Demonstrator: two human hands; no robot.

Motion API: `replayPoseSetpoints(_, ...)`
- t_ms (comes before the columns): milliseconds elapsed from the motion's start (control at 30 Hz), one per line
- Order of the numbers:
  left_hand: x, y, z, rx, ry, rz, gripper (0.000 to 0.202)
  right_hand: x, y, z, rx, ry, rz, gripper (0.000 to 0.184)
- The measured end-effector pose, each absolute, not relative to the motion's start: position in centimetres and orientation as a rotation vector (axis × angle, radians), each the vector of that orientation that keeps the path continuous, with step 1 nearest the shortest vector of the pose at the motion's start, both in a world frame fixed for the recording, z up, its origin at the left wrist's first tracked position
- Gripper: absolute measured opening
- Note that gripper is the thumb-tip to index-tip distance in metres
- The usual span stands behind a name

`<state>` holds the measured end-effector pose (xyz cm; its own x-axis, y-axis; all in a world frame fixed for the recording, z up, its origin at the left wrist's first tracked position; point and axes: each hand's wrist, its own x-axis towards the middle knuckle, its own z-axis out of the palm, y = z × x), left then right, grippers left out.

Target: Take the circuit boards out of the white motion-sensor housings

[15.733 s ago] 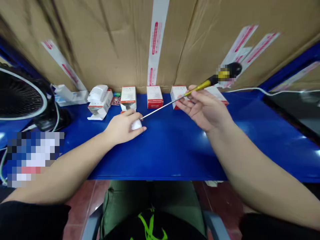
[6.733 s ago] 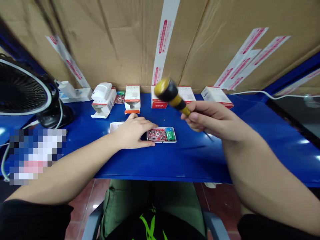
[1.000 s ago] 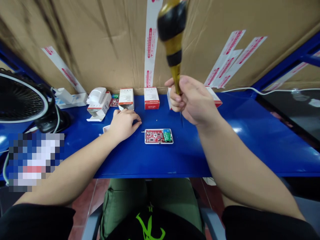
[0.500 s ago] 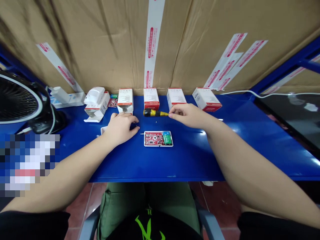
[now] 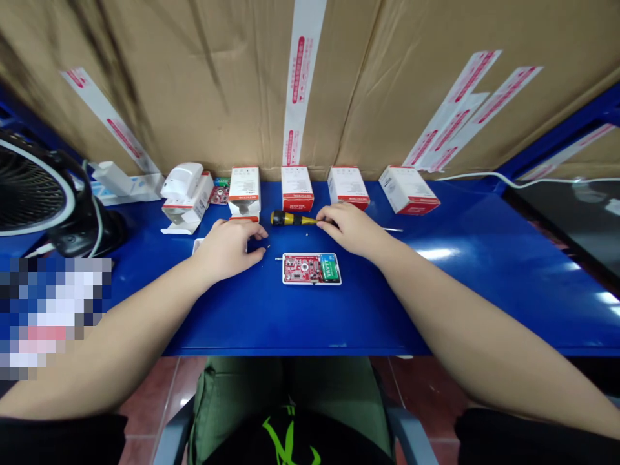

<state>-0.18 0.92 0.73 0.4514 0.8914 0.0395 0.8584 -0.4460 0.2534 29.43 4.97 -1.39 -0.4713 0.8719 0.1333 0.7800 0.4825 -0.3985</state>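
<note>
My left hand rests palm-down on the blue table, fingers slightly curled and holding nothing. Its heel is beside a white plastic cover, partly hidden under the hand. My right hand lies above the table, its fingertips at the tip of a yellow-and-black screwdriver handle. The screwdriver's thin shaft passes under that hand and shows beyond it. Between my hands, nearer me, lies a red circuit board in a white housing, with a green battery at its right end.
Several white boxes with red ends stand along the back of the blue metal table, against cardboard. A white motion sensor sits on the left, and a black-and-white fan stands beyond it.
The screwdriver has come down from upright in the air to lying flat on the table, and now sits slightly further left. My right hand has lowered with it. The circuit board has not shifted.
</note>
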Motion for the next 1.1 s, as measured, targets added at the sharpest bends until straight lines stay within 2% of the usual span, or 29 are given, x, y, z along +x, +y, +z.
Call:
replayPoseSetpoints(133,-0.4,0.9,0.5,2.535,1.518,0.279,0.029,29.3,4.7,-1.4,-1.415,-2.469,0.295,0.021)
replayPoseSetpoints(267,-0.6,0.9,0.3,2.612,1.312,0.492,0.023,29.4,4.1,-1.2,-1.425,-2.535,0.156,0.026)
replayPoseSetpoints(467,0.3,-0.4,0.4,2.679,0.916,0.789,0.019,30.9,4.1,-1.5,-1.363,-2.517,0.217,0.026)
replayPoseSetpoints(700,1.1,-1.2,-0.4,2.645,0.697,0.685,0.038,32.7,2.6,1.4,-1.109,-2.347,0.265,0.010)
replayPoseSetpoints(900,1.5,-1.1,-0.9,2.723,0.747,0.517,0.042,31.1,0.4,2.6,-0.895,-2.614,0.791,0.031)
replayPoseSetpoints(1100,1.5,-1.6,0.4,2.715,0.851,0.390,0.040,29.6,-0.3,2.0,-0.960,-2.680,0.749,0.034)
